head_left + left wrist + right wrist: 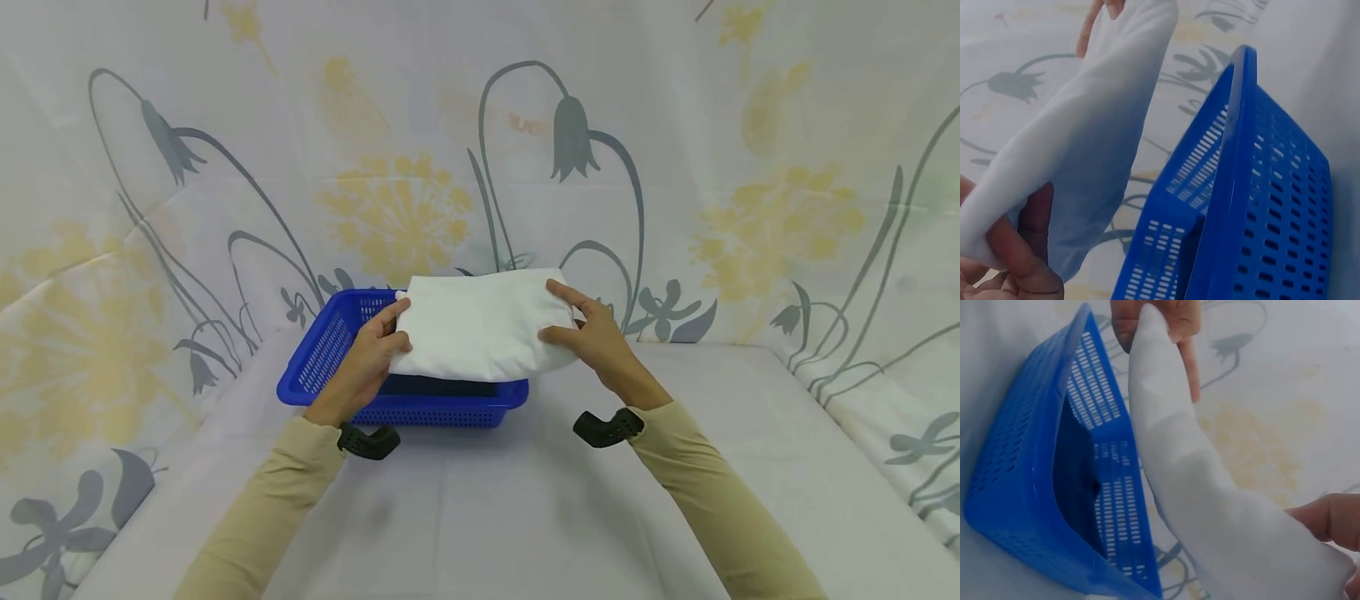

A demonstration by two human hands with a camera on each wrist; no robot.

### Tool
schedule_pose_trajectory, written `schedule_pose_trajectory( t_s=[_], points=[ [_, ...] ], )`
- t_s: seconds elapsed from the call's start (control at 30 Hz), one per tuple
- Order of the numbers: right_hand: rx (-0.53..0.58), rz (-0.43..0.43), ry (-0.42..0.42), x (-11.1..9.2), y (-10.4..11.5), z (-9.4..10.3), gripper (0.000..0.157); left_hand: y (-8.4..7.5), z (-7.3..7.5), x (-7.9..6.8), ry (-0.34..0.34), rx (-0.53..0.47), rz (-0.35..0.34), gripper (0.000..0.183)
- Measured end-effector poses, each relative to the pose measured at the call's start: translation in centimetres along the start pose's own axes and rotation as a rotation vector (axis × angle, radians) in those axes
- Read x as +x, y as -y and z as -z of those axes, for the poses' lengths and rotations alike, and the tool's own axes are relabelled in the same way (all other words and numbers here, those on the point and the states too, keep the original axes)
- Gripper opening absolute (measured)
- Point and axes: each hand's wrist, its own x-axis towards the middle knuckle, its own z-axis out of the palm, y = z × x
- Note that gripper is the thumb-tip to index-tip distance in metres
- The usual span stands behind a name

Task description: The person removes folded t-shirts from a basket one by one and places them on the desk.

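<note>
Both hands hold up a folded white cloth (pixel 483 325), soft and thick-edged like a towel. The left hand (pixel 372 348) pinches its left end between thumb and fingers; in the left wrist view the fingers (pixel 1022 262) curl round the folded edge. At the other end, the right hand (pixel 600 337) grips the cloth with its thumb at the front. The cloth overlaps a blue plastic basket (pixel 435 412) in the head view, and both wrist views show it raised beside the basket's rim. Inside the basket lies something dark (pixel 1075 475), mostly hidden in the head view.
A white sheet covers the table (pixel 510 517) under the basket. Behind it hangs a curtain (pixel 480 125) printed with grey and yellow flowers. Each wrist wears a dark strap, the left one (pixel 369 442) close to the basket's front.
</note>
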Motion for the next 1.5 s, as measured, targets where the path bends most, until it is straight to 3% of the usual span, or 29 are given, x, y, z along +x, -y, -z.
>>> schedule_pose_trajectory(
  t_s=[0.37,0.63,1.03,1.5],
  points=[
    [-0.011,-0.005,-0.042,-1.9,0.1,2.6,0.078,0.5,-2.3,0.5,0.047,0.001,-0.02,0.076],
    [0.017,-0.026,-0.064,-2.8,0.2,4.8,0.078,0.7,-4.7,1.4,0.07,-0.076,-0.012,0.077],
    [0.039,-0.014,-0.072,-4.3,-0.3,8.3,0.078,1.9,-8.2,2.4,0.085,-0.052,-0.017,0.078],
    [0.233,-0.01,-0.091,-6.1,-1.4,12.2,0.079,3.2,-12.9,3.0,0.09,0.004,-0.024,0.078]
  ],
)
